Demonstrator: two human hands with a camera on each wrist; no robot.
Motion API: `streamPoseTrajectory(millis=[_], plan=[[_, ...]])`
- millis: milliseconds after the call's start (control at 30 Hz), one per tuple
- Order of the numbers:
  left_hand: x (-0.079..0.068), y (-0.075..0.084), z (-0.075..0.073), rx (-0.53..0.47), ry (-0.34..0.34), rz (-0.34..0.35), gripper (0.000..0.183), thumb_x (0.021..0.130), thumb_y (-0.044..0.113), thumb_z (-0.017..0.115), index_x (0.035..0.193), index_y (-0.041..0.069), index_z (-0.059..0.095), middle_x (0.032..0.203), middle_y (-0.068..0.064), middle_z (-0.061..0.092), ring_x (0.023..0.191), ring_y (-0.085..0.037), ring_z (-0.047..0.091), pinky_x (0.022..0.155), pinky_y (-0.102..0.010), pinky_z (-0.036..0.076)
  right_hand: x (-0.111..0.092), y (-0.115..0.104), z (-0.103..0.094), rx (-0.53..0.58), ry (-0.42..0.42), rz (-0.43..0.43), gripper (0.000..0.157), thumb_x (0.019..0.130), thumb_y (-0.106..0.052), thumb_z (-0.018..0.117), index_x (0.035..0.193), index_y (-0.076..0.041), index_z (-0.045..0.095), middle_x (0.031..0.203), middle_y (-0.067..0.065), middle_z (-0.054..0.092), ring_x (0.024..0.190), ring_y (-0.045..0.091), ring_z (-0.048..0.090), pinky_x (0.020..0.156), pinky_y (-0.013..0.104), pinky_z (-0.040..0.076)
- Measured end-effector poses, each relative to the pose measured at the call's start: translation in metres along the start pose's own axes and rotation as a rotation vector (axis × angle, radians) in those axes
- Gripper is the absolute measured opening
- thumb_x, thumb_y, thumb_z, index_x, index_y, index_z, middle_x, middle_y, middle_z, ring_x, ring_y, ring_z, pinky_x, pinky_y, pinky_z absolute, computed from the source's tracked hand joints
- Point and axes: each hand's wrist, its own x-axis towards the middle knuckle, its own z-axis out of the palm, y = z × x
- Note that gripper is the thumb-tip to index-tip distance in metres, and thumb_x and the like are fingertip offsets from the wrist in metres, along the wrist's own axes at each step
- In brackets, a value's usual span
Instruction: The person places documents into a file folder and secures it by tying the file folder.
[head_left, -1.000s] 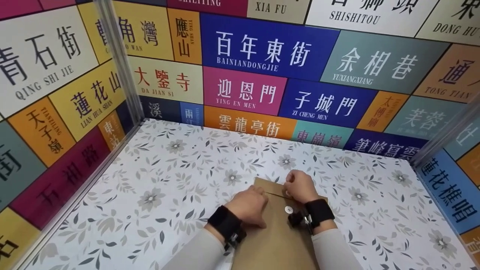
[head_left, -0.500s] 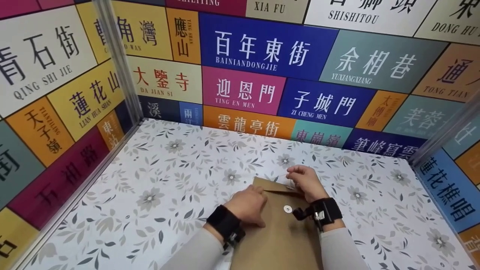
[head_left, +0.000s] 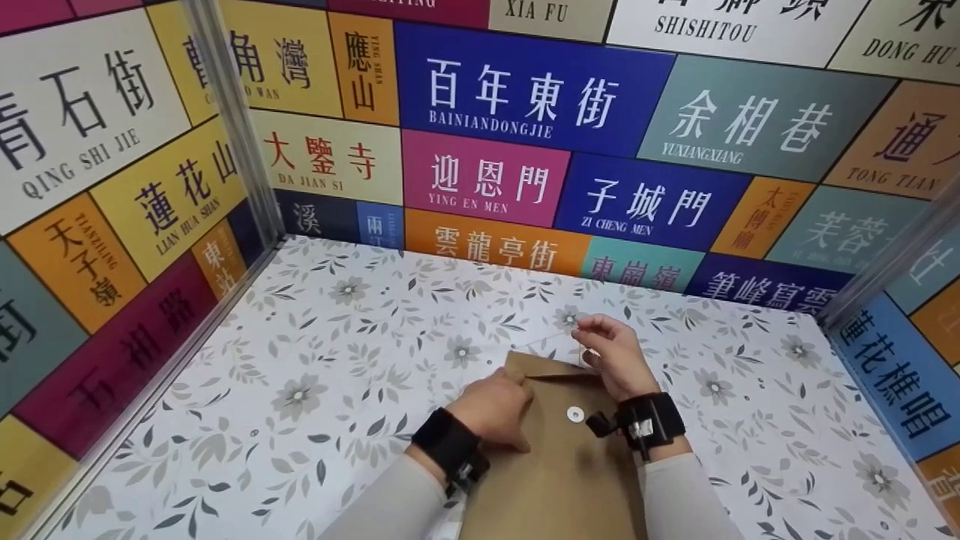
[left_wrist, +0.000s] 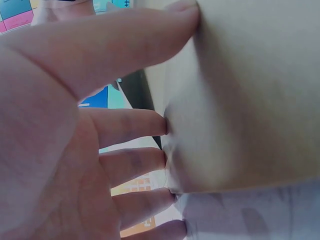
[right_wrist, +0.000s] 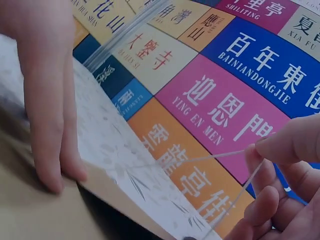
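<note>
A brown kraft string-tie envelope (head_left: 551, 480) lies on the table with its far end away from me. My left hand (head_left: 495, 409) presses its left side near the flap (head_left: 544, 365); in the left wrist view the fingers (left_wrist: 135, 122) are straight, tips at the envelope's edge, with the thumb on its face. My right hand (head_left: 611, 360) is raised over the far right corner and pinches a thin white string (right_wrist: 215, 156) between thumb and fingertip. The string runs taut both ways from the pinch. A white button disc (head_left: 575, 415) sits on the envelope body. A dark gap shows under the flap.
The tabletop (head_left: 300, 337) has a grey leaf and flower print. Panels with coloured street-name signs (head_left: 532, 90) stand behind and at both sides. Black straps with small cameras (head_left: 649, 427) sit on both wrists, the right one overhanging the envelope.
My right hand has moved up and away from the button disc, drawing the string out over the far edge. The flap has lifted a little. The left hand has stayed in place.
</note>
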Motion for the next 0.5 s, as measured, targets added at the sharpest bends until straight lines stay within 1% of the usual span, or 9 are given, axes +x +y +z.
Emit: streamPoseTrajectory(millis=[100,133,267,333,400,467,500], plan=[[0.0000,0.0002,0.0006,-0.010,0.006,0.001,0.061,0.067,0.047,0.096,0.108,0.010,0.071,0.112,-0.003,0.057,0.099,-0.022,0.057,0.076,-0.035,0.055,-0.0011,0.0030,0.0021,0.112,0.000,0.008,0.009,0.097,0.003,0.067,0.102,-0.005,0.066,0.096,0.004,0.062,0.081,0.014,0.056,0.066,0.026,0.046],[0.0000,0.0005,0.0006,-0.011,0.008,0.001,0.061,0.066,0.047,0.096,0.107,0.010,0.071,0.113,-0.003,0.058,0.099,-0.022,0.058,0.076,-0.035,0.055,-0.0014,0.0041,0.0024,0.133,0.001,0.011,0.010,0.097,0.004,0.066,0.101,-0.005,0.066,0.097,0.004,0.061,0.081,0.013,0.056,0.067,0.027,0.046],[-0.0002,0.0020,-0.0009,-0.012,0.013,-0.008,0.059,0.066,0.044,0.096,0.105,0.009,0.071,0.118,-0.006,0.061,0.102,-0.025,0.059,0.079,-0.036,0.056,-0.0015,0.0075,0.0035,0.171,-0.002,-0.008,0.012,0.098,0.005,0.064,0.100,-0.007,0.066,0.096,0.004,0.060,0.082,0.014,0.056,0.068,0.028,0.045],[0.0000,0.0027,-0.0028,-0.012,0.023,-0.002,0.053,0.067,0.041,0.095,0.101,0.009,0.070,0.114,-0.006,0.066,0.100,-0.027,0.062,0.087,-0.037,0.055,-0.0014,0.0081,0.0040,0.180,-0.011,-0.019,0.012,0.099,0.005,0.063,0.100,-0.007,0.066,0.094,0.003,0.061,0.082,0.014,0.055,0.067,0.028,0.045],[0.0006,0.0031,-0.0049,-0.025,0.045,-0.001,0.049,0.068,0.038,0.094,0.099,0.009,0.069,0.113,-0.009,0.067,0.102,-0.030,0.063,0.092,-0.040,0.054,-0.0012,0.0086,0.0044,0.191,-0.021,-0.025,0.013,0.100,0.005,0.061,0.101,-0.007,0.065,0.094,0.002,0.061,0.082,0.015,0.054,0.066,0.029,0.044],[0.0017,0.0027,-0.0059,-0.037,0.069,-0.002,0.048,0.071,0.038,0.093,0.101,0.009,0.070,0.113,-0.013,0.067,0.103,-0.032,0.064,0.096,-0.042,0.053,-0.0008,0.0090,0.0052,0.210,-0.025,-0.020,0.014,0.100,0.006,0.060,0.102,-0.007,0.065,0.094,0.002,0.061,0.083,0.016,0.053,0.066,0.030,0.044],[0.0024,0.0023,-0.0057,-0.058,0.082,-0.016,0.048,0.072,0.037,0.092,0.104,0.009,0.070,0.115,-0.014,0.066,0.104,-0.033,0.063,0.097,-0.042,0.052,-0.0006,0.0093,0.0056,0.215,-0.027,-0.014,0.015,0.100,0.006,0.060,0.101,-0.008,0.066,0.094,0.002,0.061,0.083,0.016,0.053,0.066,0.031,0.044]])
